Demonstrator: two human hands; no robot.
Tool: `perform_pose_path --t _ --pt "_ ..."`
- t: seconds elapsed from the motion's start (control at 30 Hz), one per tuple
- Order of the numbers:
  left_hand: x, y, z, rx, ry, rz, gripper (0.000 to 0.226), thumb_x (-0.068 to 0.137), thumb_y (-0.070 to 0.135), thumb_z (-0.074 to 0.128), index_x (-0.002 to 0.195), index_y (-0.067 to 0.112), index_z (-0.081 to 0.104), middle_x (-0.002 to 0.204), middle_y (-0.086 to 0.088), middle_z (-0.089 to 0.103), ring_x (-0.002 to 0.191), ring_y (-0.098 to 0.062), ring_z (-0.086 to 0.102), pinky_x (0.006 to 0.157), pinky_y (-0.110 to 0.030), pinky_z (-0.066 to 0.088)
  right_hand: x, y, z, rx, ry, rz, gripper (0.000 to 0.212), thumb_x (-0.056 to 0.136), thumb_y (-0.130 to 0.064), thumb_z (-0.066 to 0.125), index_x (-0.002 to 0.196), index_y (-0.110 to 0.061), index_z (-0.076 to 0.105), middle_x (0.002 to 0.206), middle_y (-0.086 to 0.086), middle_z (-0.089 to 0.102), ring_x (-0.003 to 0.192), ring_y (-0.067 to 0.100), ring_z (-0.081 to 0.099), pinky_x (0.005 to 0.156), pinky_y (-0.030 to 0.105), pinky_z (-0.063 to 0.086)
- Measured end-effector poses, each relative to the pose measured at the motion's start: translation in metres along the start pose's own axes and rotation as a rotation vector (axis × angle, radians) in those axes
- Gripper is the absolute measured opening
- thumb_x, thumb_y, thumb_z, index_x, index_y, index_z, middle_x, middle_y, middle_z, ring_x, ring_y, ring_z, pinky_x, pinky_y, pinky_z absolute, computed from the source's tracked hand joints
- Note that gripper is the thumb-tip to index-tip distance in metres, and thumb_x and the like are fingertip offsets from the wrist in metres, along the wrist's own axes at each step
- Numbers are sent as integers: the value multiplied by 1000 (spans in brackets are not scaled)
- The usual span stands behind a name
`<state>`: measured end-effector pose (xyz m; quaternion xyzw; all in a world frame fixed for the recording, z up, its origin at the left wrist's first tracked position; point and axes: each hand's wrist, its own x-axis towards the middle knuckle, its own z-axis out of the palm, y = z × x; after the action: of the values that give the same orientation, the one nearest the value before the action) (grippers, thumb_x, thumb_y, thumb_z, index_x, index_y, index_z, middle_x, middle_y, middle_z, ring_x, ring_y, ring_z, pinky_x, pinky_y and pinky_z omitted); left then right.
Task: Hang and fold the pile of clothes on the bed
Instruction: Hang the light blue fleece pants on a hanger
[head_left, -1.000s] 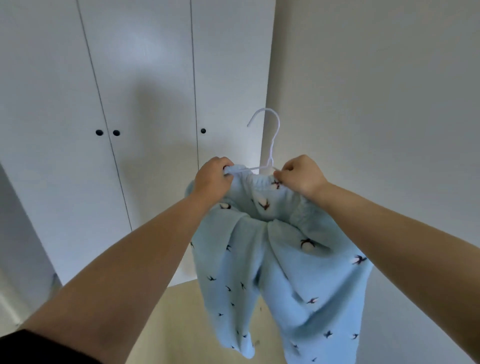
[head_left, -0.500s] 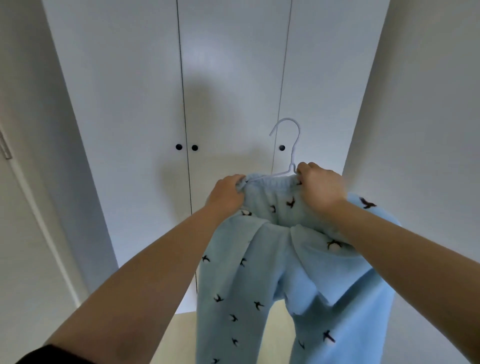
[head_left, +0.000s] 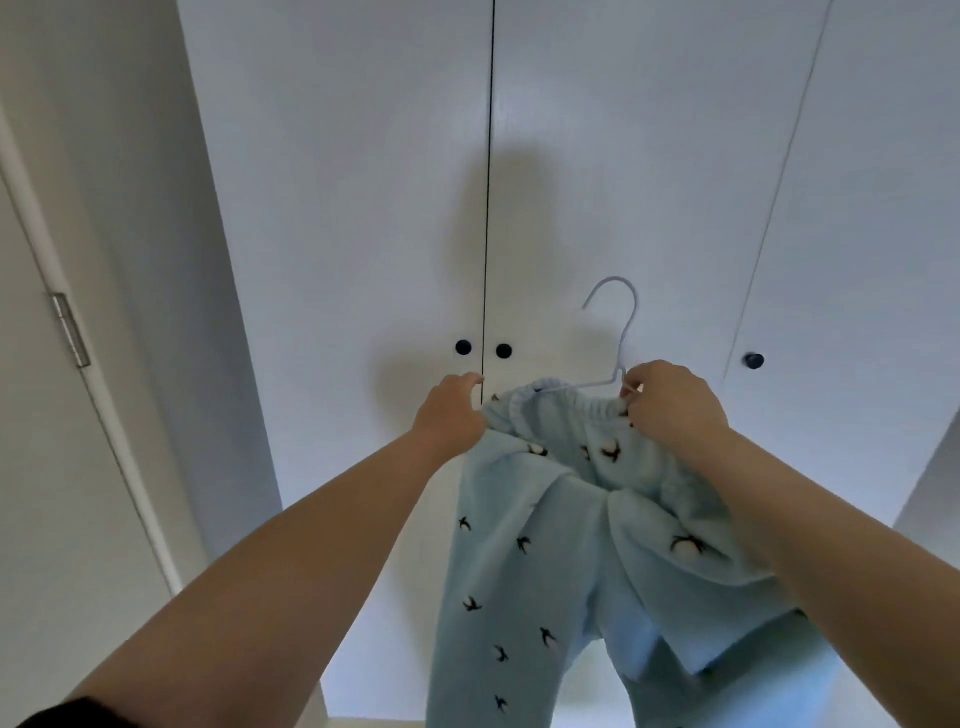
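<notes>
**Left hand (head_left: 449, 411) and right hand (head_left: 675, 410) up at the waistband**

We curl our left hand round the waistband's left end. Our right hand pinches the neck of the white hanger (head_left: 627, 332) together with the other end. The light blue bird-print pants (head_left: 545, 571) hang down in front of the white wardrobe doors (head_left: 363, 208).

Both bare arms stretch forward, left hand (head_left: 449, 410) and right hand (head_left: 675, 410) curled, each gripping the trousers (head_left: 519, 571).

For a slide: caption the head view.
Left hand and right hand hold blue bird-print trousers on a white hanger before closed wardrobe doors.
</notes>
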<state>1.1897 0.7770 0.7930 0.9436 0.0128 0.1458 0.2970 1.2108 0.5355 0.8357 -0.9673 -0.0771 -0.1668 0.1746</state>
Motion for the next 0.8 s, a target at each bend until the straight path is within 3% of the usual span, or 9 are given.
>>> perform_pose_path --t 0.17,0.3,0.43,0.6,0.7,0.8 --pt "79 -34 -6 83 -31 -2 69 87 2 46 150 18 22 151 -8 25 133 -27 33 104 -35 35 60 -14 52 71 -150 8 19 87 -11 52 91 -9 70 99 9 65 85 24 58 76 29 45" --pt "121 -42 4 166 -77 12 75 87 4 48 151 18 13 148 -8 25 130 -29 33 100 -37 36 76 -17 80 100 -247 27 16 87 -12 56 89 -14 72 92 7 67 80 20 57 72 27 45" --pt "143 -42 14 165 -71 6 45 89 4 48 133 4 41 136 -14 34 116 -30 44 90 -32 39 73 -14 94 135 -273 58 14 86 -12 58 88 -15 72 81 2 64 74 15 57 66 24 44" --pt "142 -47 8 190 -2 98 29 87 4 47 116 1 53 122 -13 45 106 -29 48 82 -29 35 52 -15 84 120 -270 131 13 86 -13 59 88 -14 72 73 -4 61 65 8 53 57 20 40" --pt "122 -50 3 142 59 129 25 88 6 47 111 2 56 116 -13 49 100 -30 51 81 -32 38 32 -19 72 14 -315 170 17 89 -13 57 98 -8 71 92 5 68 85 19 62 73 26 50" --pt "82 -56 -3 57 172 161 15 88 8 47 99 2 57 105 -11 52 85 -30 54 75 -36 43 11 -28 58 -99 -426 185 24 93 -11 53 108 -2 68 110 11 66 100 22 61 85 28 48"
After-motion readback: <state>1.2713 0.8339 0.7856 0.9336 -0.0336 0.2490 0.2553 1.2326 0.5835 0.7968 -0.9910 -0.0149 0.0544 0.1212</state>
